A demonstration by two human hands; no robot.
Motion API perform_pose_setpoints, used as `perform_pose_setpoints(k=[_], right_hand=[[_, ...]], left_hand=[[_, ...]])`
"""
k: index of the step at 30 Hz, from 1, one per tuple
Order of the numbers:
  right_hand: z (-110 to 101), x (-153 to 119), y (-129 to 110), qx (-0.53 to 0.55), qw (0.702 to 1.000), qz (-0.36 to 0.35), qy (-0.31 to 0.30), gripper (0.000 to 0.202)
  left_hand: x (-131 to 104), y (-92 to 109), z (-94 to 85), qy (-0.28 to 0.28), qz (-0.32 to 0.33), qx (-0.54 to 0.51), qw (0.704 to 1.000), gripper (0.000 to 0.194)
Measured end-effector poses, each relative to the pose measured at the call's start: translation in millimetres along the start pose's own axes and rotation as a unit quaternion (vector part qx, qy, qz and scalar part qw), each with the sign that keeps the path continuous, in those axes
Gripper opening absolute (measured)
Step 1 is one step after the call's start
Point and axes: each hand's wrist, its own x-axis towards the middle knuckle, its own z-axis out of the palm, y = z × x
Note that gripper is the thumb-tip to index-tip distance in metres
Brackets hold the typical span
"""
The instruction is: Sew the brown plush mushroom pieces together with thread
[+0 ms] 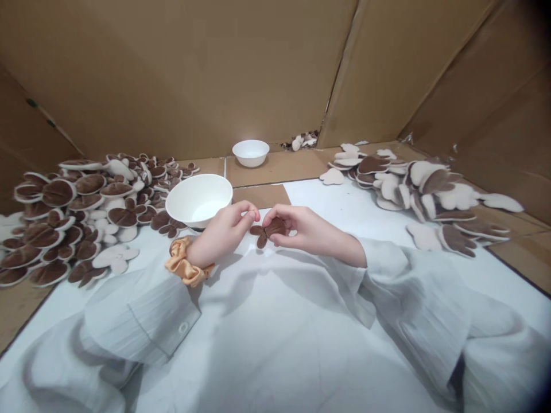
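My right hand (299, 228) holds a small brown plush piece (275, 228) between thumb and fingers, above the white tabletop. Its rounded lobes stick out toward the left, and part of it is hidden by my fingers. Close beside it, my left hand (235, 225) has thumb and forefinger pinched together; whatever may be between them is too small to make out. An orange scrunchie (188, 263) circles my left wrist. Just behind the left hand stands a large white bowl (200, 198), its inside white.
A heap of brown and white plush pieces (90, 201) lies at left, with larger flat plush pieces (424, 186) piled at right. A smaller white bowl (251, 154) stands at the back, near scraps (303, 141). Cardboard walls (185, 74) enclose the table.
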Motion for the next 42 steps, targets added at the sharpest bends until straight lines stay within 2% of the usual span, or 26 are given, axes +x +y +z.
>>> perform_pose_setpoints(k=[3, 8, 11, 14, 16, 19, 23, 27, 30, 32, 36, 39, 42], right_hand=[[5.2, -0.4, 3.0, -0.031, 0.998, 0.019, 0.049, 0.017], [16.5, 1.0, 3.5, -0.119, 0.985, 0.014, 0.124, 0.013], [20.4, 3.2, 6.3, -0.113, 0.980, 0.007, 0.163, 0.013], [19.1, 6.2, 8.6, -0.022, 0.979, -0.011, 0.203, 0.017], [16.1, 7.8, 8.0, 0.061, 0.975, 0.003, 0.212, 0.020], [11.5, 8.5, 5.3, 0.169, 0.965, 0.046, 0.195, 0.022], [10.5, 6.9, 3.0, 0.272, 0.944, 0.065, 0.177, 0.023], [11.2, 5.4, 0.2, 0.324, 0.927, 0.080, 0.172, 0.023], [8.4, 4.5, -2.1, 0.346, 0.919, 0.076, 0.171, 0.023], [5.4, 3.9, -3.1, 0.358, 0.917, 0.071, 0.162, 0.021], [-0.9, 2.9, -3.8, 0.371, 0.917, 0.072, 0.126, 0.020], [-5.3, 3.2, -2.9, 0.371, 0.924, 0.053, 0.074, 0.020], [-10.0, 5.4, 0.9, 0.353, 0.935, 0.020, 0.041, 0.018]], left_hand=[[-5.7, 8.7, 4.1, 0.019, -0.009, 0.006, 1.000, 0.023], [-15.8, 17.1, 14.9, 0.061, 0.004, 0.119, 0.991, 0.020], [-20.8, 17.1, 22.1, 0.082, 0.006, 0.183, 0.980, 0.021], [-25.6, 13.5, 28.5, 0.107, 0.028, 0.239, 0.965, 0.025], [-28.3, 9.4, 31.7, 0.129, 0.055, 0.274, 0.952, 0.026], [-30.1, 2.0, 35.0, 0.177, 0.119, 0.320, 0.923, 0.024], [-28.3, -5.7, 38.6, 0.246, 0.217, 0.356, 0.875, 0.018], [-28.4, -7.7, 42.2, 0.263, 0.238, 0.381, 0.854, 0.016], [-31.3, -6.3, 42.4, 0.243, 0.195, 0.391, 0.866, 0.020], [-32.7, -4.1, 39.8, 0.209, 0.150, 0.358, 0.897, 0.022], [-29.3, -0.3, 28.7, 0.126, 0.111, 0.164, 0.972, 0.020], [-22.8, -1.1, 21.7, 0.102, 0.120, 0.035, 0.987, 0.017], [-18.2, -4.4, 20.7, 0.107, 0.131, -0.009, 0.986, 0.016]])
